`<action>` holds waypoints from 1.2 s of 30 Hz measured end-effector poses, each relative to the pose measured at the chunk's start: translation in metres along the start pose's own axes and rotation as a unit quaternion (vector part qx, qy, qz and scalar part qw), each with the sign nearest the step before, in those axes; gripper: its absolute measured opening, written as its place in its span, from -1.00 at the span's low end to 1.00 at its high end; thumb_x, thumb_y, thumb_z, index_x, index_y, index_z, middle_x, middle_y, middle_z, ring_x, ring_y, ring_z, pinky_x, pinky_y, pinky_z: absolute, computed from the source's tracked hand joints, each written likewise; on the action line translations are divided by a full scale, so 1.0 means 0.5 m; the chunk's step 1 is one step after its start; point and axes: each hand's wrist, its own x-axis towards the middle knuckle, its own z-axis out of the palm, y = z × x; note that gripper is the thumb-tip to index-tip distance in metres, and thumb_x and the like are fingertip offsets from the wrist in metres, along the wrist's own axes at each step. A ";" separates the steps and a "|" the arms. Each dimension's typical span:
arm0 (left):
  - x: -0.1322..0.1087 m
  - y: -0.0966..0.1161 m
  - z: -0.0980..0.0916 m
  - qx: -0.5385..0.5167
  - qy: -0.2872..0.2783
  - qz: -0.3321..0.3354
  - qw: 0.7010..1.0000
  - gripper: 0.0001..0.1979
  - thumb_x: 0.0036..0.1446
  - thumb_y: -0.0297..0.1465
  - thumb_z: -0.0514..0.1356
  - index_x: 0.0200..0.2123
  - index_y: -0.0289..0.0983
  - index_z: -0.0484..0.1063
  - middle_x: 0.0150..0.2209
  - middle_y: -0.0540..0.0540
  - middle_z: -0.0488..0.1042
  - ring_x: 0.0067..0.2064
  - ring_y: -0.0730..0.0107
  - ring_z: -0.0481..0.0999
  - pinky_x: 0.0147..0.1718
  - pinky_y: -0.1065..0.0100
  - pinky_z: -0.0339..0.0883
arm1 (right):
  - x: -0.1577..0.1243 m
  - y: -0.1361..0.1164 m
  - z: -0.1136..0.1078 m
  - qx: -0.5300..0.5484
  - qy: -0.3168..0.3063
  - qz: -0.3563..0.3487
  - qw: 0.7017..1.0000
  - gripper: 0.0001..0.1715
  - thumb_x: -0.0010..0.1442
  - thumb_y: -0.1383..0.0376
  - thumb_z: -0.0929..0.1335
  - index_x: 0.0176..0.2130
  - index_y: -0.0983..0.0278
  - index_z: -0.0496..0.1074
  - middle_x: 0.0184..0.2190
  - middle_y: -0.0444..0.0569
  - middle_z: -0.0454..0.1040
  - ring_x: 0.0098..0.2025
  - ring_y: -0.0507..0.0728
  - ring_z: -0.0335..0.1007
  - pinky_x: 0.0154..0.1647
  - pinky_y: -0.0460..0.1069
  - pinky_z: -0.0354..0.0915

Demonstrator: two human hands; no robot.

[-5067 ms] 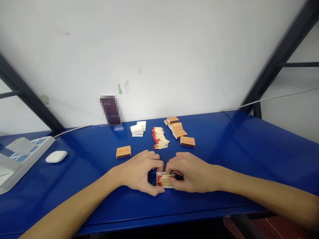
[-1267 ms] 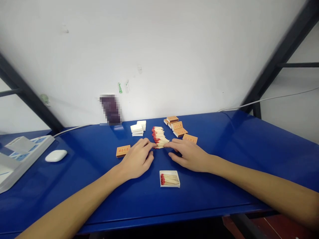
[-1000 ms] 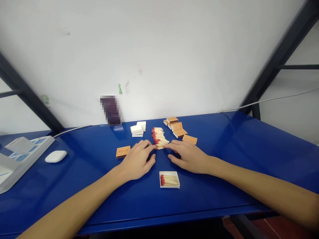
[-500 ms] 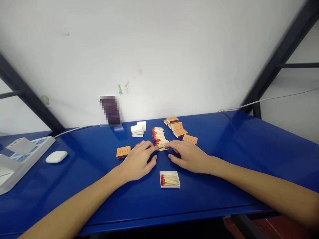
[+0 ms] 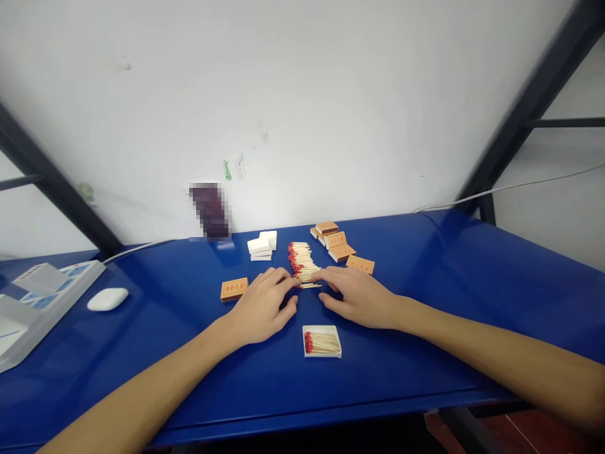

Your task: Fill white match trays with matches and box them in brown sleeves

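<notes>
A heap of red-tipped matches [image 5: 305, 260] lies between my two hands on the blue table. A match or two at its near edge lie slightly apart from the rest. My left hand [image 5: 267, 306] rests at the red-head side, index fingertip at the nearest matches and thumb held apart. On the plain-end side, my right hand [image 5: 357, 296] has its index fingertip at the matches, its thumb also apart. Neither hand grasps anything that I can see. Closer to me sits a white matchbox tray [image 5: 322, 354] with matches in it, their red heads to the left.
An orange matchbox [image 5: 234, 289] is left of my left hand. Behind stand stacked white trays [image 5: 259, 247] and several orange matchbox sleeves [image 5: 336, 239]. A white rounded case [image 5: 108, 299] and a compartment box [image 5: 61, 315] are far left. Dark metal posts [image 5: 515, 113] flank the table.
The nearest match or matches have shifted slightly toward me, leaving a small gap from the heap. Both hands stay almost in place.
</notes>
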 end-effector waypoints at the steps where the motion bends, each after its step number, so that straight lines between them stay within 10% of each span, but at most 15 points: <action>1: 0.000 0.000 0.000 0.002 -0.002 -0.002 1.000 -0.68 0.32 -0.36 0.02 0.07 -0.26 0.39 -0.08 -0.16 0.40 -0.09 0.17 0.38 -0.12 0.12 0.31 | 0.000 0.000 0.000 -0.003 -0.001 0.000 1.000 -0.66 0.29 0.31 0.28 0.05 0.27 0.42 -0.30 -0.02 0.49 -0.27 0.15 0.40 -0.27 0.01 0.19; 36: 0.001 0.002 -0.004 0.010 -0.018 -0.005 1.000 -0.64 0.33 -0.34 0.01 0.12 -0.31 0.38 -0.06 -0.19 0.39 -0.08 0.14 0.36 -0.11 0.09 0.32 | 0.001 0.004 -0.005 -0.007 -0.012 -0.027 1.000 -0.65 0.31 0.30 0.26 0.06 0.28 0.42 -0.27 0.01 0.49 -0.28 0.15 0.38 -0.26 0.02 0.22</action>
